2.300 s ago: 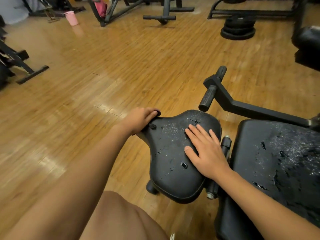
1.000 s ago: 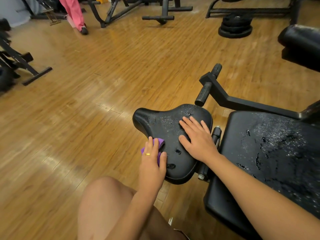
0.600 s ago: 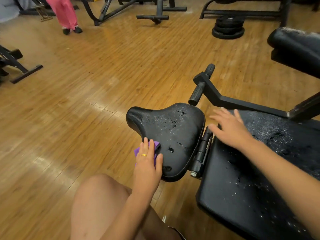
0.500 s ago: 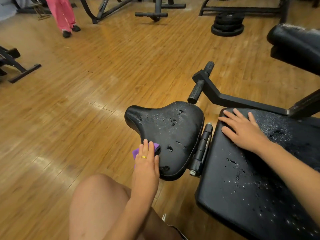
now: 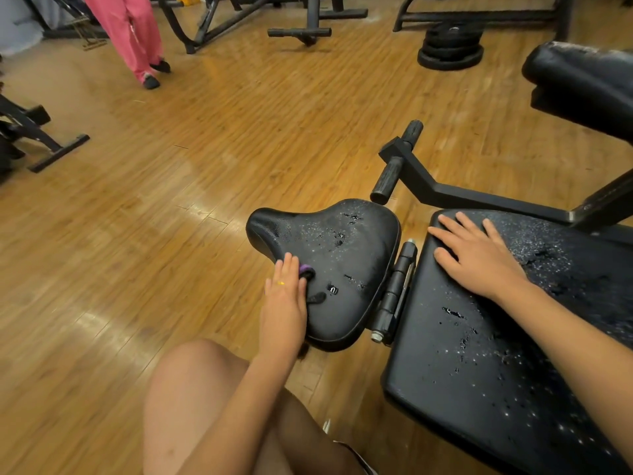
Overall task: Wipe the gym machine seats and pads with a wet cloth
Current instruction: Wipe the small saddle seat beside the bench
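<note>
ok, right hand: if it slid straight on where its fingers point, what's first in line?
The right hand lies flat on the large pad, fingers aimed at its far-left corner. Past that edge the handle grip looks first in line; depth is unclear, so the hand might pass over it.

Pink-trousered person (image 5: 132, 32) far left; weight plates (image 5: 450, 46) stacked on wooden floor (image 5: 171, 217)

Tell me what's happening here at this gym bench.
A person is wiping the small black seat: the left hand presses a purple cloth against its near-left edge. The right hand rests flat on the larger pad beside it. Both surfaces are cracked and flecked. Someone in pink trousers stands across the wooden floor.
</note>
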A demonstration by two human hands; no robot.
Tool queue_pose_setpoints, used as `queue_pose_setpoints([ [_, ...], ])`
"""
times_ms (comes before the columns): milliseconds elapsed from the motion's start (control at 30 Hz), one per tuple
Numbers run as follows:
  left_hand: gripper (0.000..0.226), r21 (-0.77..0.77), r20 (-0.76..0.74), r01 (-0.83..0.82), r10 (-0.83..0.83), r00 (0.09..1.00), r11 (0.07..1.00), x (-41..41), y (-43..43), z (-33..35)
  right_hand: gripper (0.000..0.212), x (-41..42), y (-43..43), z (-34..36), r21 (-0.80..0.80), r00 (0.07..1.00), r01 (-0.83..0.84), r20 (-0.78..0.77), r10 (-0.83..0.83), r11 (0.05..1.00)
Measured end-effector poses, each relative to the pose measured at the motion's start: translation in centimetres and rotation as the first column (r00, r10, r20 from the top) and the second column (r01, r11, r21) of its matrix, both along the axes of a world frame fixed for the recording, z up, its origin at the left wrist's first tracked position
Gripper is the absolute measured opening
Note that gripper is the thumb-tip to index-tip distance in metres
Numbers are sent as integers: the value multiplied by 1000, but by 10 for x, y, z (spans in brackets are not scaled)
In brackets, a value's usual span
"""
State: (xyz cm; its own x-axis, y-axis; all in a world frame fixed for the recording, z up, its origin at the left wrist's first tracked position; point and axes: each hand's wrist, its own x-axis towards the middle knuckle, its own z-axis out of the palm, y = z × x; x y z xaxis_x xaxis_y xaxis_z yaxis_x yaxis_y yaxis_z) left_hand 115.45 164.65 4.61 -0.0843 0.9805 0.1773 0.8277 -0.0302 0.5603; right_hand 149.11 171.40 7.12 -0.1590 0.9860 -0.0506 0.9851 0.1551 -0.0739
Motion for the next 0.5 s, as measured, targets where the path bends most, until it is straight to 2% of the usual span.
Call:
queue_pose_setpoints([
  [100, 47, 16, 69, -7, 6, 998, 1000, -5, 37, 6, 54, 0, -3, 0, 1, 1000, 1, -4, -1, 1000],
  [300, 45, 34, 36, -56, 55, 998, 998, -14, 110, 28, 54, 2, -1, 1, 13, 1000, 5, -15, -4, 1000],
  [433, 53, 19, 78, -69, 68, 995, 997, -10, 93, 25, 54, 1, -1, 0, 19, 1000, 5, -17, -4, 1000],
  [500, 59, -57, 87, -38, 43, 995, 998, -6, 76, 28, 54, 2, -1, 0, 24, 1000, 7, -14, -7, 1000],
])
